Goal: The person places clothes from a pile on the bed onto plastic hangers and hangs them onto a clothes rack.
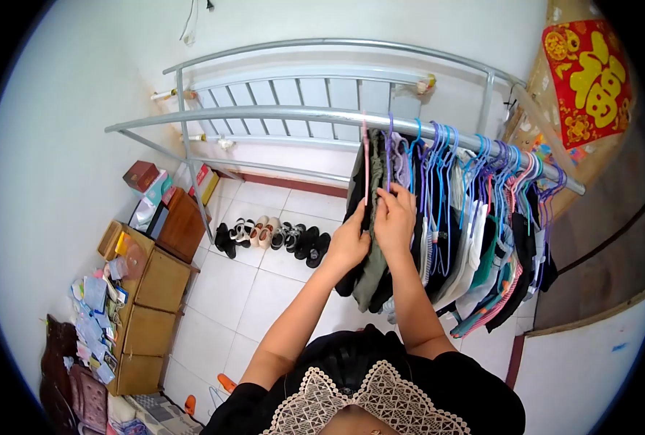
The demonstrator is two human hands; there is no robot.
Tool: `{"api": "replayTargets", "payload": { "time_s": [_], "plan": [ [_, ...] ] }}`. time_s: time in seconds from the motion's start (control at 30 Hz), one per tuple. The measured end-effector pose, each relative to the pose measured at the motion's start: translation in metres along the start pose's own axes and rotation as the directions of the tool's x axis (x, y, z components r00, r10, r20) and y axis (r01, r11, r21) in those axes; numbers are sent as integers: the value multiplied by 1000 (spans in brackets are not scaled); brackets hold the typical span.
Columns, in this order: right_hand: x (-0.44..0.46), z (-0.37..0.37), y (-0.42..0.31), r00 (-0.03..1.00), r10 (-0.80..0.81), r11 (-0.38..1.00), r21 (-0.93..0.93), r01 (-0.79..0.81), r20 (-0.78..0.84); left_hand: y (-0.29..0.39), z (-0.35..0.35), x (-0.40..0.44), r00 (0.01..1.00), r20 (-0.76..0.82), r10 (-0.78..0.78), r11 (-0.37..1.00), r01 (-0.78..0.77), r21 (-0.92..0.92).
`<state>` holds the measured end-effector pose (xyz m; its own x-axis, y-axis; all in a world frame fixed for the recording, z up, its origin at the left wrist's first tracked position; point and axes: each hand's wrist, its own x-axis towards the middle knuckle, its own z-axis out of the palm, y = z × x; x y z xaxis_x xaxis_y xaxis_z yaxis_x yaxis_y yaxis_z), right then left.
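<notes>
Both my hands are at the left end of a row of hung clothes. My left hand (pixel 350 237) is closed on the edge of a black garment (pixel 354 181), just below a pink hanger (pixel 367 163). Close beside it, my right hand (pixel 396 217) pinches an olive-green garment (pixel 370 279) near a purple hanger (pixel 388 156). Parts of the fingertips are hidden by the cloth. Both hangers hook over the front metal rail (pixel 264 113), and the olive-green cloth hangs down between my wrists.
More clothes (pixel 475 254) on blue and purple hangers crowd the rail to the right. Several pairs of shoes (pixel 272 235) line the tiled floor behind the rack. A wooden cabinet (pixel 152 312) with cluttered items stands left. A red poster (pixel 587 83) hangs at the right.
</notes>
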<state>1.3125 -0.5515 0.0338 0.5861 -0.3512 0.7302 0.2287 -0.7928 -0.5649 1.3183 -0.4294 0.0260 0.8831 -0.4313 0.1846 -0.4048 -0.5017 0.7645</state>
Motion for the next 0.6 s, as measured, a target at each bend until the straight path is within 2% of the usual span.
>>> {"api": "replayTargets", "payload": {
  "time_s": [0.03, 0.07, 0.17, 0.2, 0.23, 0.3, 0.37, 0.47, 0.6],
  "plan": [
    [-1, 1, 5, 999, 24, 999, 20, -25, 27, 0, 5, 1, 1000, 4, 10, 996, -11, 91],
    [0, 0, 7, 998, 52, 998, 29, -51, -23, 4, 9, 1, 989, -46, 141, 985, -136, 109],
    [2, -4, 11, 970, 236, 950, 224, -218, -58, 19, 18, -2, 995, 36, 98, 995, -98, 0],
    [3, -6, 7, 961, 275, 939, 225, -261, -35, 16, 24, -3, 991, -15, 133, 991, -133, -6],
    [4, -5, 7, 962, 271, 939, 227, -258, -26, 14, 29, -4, 992, -23, 125, 992, -125, -7],
    [3, -5, 8, 994, 96, 991, 103, -90, -59, 8, 39, -8, 979, -175, 108, 992, -117, -43],
    [0, -3, 9, 996, 87, 993, 82, -86, -4, 0, 52, -15, 968, -245, 58, 991, -85, -101],
    [0, -3, 2, 994, 109, 979, 170, -109, 9, -8, 60, -22, 892, -448, 65, 995, -89, -32],
    [-2, -8, -7, 999, 44, 993, 111, -43, -7, -14, 54, -34, 864, -494, 94, 993, -46, 109]
  ]
}}
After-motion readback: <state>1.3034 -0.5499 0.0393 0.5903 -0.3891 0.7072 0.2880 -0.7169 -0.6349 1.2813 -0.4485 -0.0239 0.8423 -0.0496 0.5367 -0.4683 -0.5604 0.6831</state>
